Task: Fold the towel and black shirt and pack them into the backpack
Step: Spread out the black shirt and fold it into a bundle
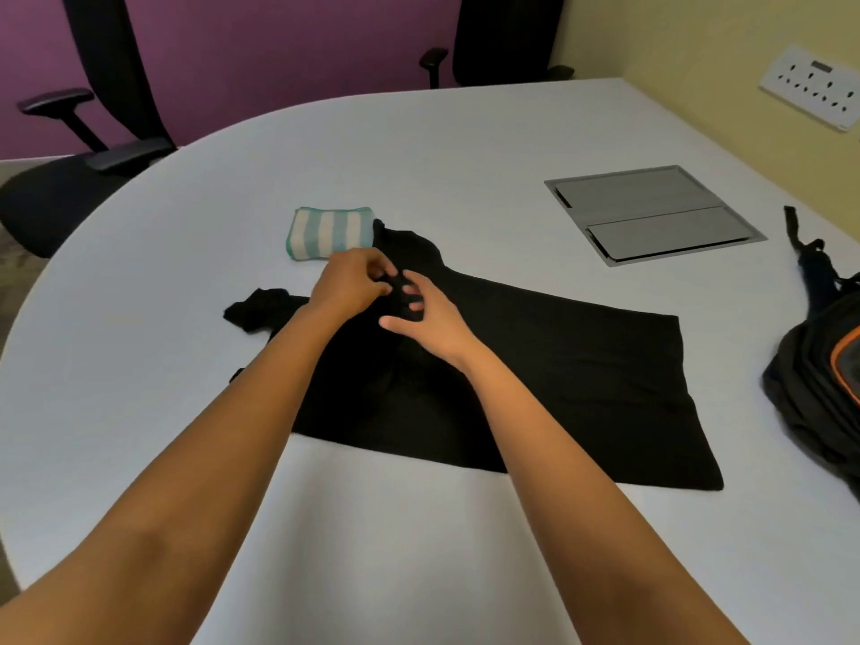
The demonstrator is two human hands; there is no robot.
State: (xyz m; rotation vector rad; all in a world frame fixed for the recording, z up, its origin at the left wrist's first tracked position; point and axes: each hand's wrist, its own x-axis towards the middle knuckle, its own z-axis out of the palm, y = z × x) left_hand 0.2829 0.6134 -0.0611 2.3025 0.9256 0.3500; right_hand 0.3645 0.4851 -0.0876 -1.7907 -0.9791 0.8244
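The black shirt (535, 365) lies spread across the middle of the table (419, 146), its far sleeve end touching the folded striped towel (331, 232). The left hand (346, 284) pinches a fold of black cloth near the collar, and the right hand (419, 318) rests half open on the shirt, fingertips curled into the same fold. Dragging that fold could likely nudge the towel or bunch the loose sleeve towards the table's left edge. The backpack (819, 365) sits at the right edge.
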